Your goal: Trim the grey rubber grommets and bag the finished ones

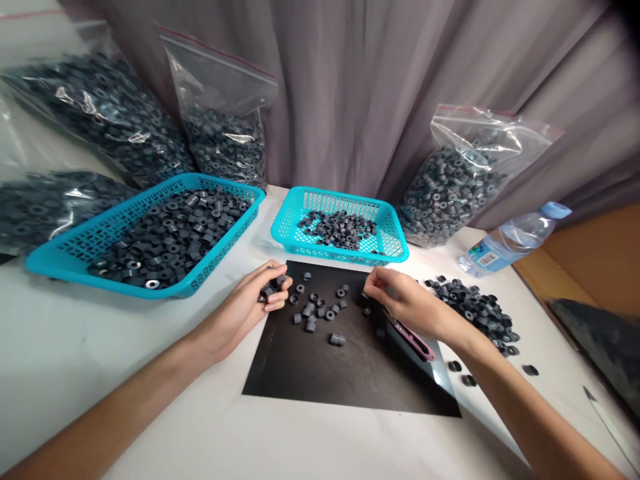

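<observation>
My left hand point(260, 293) is curled around several small dark grey plastic rings point(269, 291) over the left edge of a black mat point(310, 370). At the mat's right side, my right hand point(395, 293) is closed in a pinch, with a dark grey ring point(365, 294) at the fingertips, mostly hidden by them. A pink utility knife point(417, 343) lies slanted beneath the right hand and wrist; whether the palm touches it I cannot tell. Between both hands, loose rings point(311, 310) are scattered on the mat, some standing and some on their sides.
A large blue basket point(55, 263) of dark rings stands left, and a smaller blue basket point(285, 223) behind the mat. Zip bags of rings point(225, 143) point(445, 187) lean by the curtain. Right are a ring pile point(475, 310), a water bottle point(515, 240) and a pen-like object point(603, 413).
</observation>
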Demonstrator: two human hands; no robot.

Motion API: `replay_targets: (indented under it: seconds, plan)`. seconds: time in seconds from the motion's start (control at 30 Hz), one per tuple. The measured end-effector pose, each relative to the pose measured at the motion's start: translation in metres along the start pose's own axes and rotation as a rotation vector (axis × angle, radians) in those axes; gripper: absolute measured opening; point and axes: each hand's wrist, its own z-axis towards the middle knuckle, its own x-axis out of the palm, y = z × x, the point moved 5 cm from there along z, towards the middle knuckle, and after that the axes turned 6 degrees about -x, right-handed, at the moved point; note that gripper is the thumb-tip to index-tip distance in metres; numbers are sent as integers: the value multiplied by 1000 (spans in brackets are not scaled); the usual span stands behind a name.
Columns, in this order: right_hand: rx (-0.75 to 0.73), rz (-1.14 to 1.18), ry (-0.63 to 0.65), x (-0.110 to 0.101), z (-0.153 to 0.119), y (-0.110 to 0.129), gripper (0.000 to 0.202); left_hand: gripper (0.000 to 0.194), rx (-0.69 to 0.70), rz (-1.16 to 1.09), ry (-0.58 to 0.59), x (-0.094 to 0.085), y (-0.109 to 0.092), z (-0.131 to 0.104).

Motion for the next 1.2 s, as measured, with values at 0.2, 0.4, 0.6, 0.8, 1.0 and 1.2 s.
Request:
replay_targets:
  seconds: [0.2,0.4,0.6,0.8,1.0,1.2]
  plan:
    - [-8,-323,8,-4,-8,-16,10,25,32,13,-56,-6,-6,2]
    - [-99,-312,-97,11,-3,33,37,26,108,134,-73,-10,-9,4]
    - [-220,-198,-6,67,25,63,102,28,143,205,-77,-16,-7,5]
    - [-259,-274,-59,75,39,67,64,29,126,165,-50,-20,-5,6]
    - [-363,-301,-2,78,38,80,21,28,101,160,-84,-21,-7,5]
    - [-360,-36,-44,70,48,82,12,35,139,232,-117,-22,-16,4]
